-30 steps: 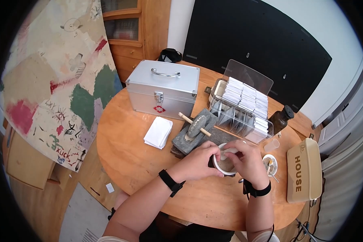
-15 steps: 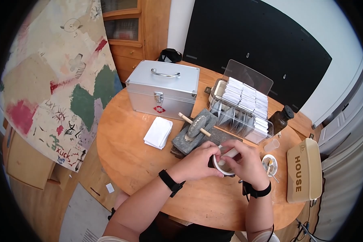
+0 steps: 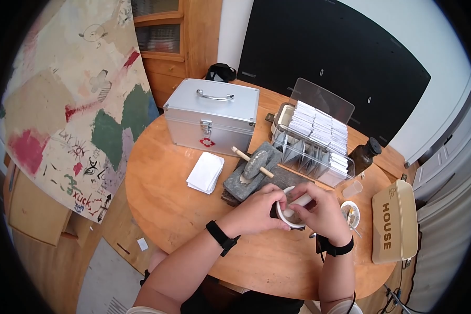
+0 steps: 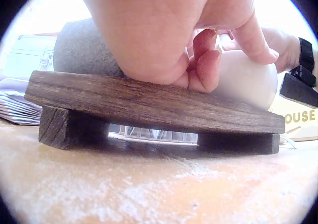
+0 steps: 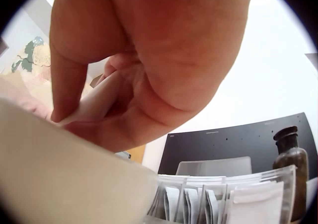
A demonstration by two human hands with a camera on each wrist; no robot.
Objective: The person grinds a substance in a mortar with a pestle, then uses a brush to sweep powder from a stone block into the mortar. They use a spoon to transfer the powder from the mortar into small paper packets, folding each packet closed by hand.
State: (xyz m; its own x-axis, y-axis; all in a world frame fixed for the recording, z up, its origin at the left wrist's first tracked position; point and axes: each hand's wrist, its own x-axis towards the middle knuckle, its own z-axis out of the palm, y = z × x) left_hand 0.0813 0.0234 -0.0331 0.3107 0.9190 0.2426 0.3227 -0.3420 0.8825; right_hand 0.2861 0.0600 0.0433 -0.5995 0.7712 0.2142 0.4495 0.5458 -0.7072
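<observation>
Beside the stone grinder point(image 3: 256, 163), left grip point(image 3: 264, 208) clasps the bowl point(image 4: 246, 81), right grip point(image 3: 323, 210) the pestle point(image 3: 300, 201).

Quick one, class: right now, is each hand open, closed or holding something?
Left hand: closed, gripping the white mortar at its side.
Right hand: closed, holding the white pestle.
</observation>
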